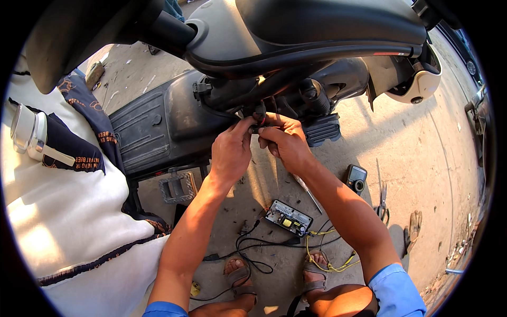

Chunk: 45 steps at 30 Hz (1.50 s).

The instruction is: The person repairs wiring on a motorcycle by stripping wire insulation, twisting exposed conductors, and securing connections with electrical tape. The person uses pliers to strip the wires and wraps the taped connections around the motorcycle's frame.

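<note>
Under the seat of a dark scooter (296, 21), both my hands meet at a small dark piece (257, 128) beside a short bit of red wire (263, 121). My left hand (231, 150) pinches it from the left, thumb and forefinger together. From the other side my right hand (289, 143) closes its fingers on the same piece. The fingertips hide much of it, so its exact kind does not show. Just beyond the hands lie the scooter's dark frame and a shock absorber (315, 98). The ribbed footboard (140, 124) is to the left.
On the concrete below lie an opened circuit-board box (288, 217) with black and yellow cables (338, 268), a multimeter (355, 178), scissors-like tool (382, 203) and a glove (413, 230). A pedal (178, 187) juts out left. White cloth (68, 211) drapes at the left; a white helmet (424, 84) hangs far right.
</note>
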### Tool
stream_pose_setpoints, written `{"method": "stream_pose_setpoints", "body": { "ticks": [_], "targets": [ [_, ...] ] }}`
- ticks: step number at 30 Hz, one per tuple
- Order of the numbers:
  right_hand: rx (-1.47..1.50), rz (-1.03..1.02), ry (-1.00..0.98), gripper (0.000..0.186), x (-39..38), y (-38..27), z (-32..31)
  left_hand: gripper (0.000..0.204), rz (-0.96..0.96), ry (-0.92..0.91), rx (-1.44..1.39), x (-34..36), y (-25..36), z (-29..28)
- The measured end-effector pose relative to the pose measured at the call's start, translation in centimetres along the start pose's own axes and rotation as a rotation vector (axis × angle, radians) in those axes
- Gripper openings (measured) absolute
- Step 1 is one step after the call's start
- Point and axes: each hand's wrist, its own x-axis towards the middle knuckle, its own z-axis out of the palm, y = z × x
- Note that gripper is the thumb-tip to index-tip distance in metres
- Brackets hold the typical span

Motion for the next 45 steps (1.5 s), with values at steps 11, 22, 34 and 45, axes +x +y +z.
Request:
{"method": "stream_pose_setpoints", "body": {
  "ticks": [11, 22, 34, 45],
  "targets": [
    [-0.302, -0.070, 0.015, 0.011, 0.6, 2.0, -0.1, 0.017, 0.086, 0.060, 0.036, 0.4, -0.4, 0.2],
    [0.094, 0.225, -0.059, 0.016, -0.3, 1.5, -0.4, 0.025, 0.204, 0.195, 0.112, -0.3, 0.4, -0.2],
    [0.154, 0.299, -0.019, 0.019, -0.3, 0.7, -0.2, 0.025, 0.296, 0.194, 0.034, 0.2, -0.4, -0.1],
    [0.092, 0.145, 0.043, 0.023, 1.2, 0.5, -0.3, 0.019, 0.230, 0.159, -0.141, 0.3, -0.9, 0.0]
  ]
}}
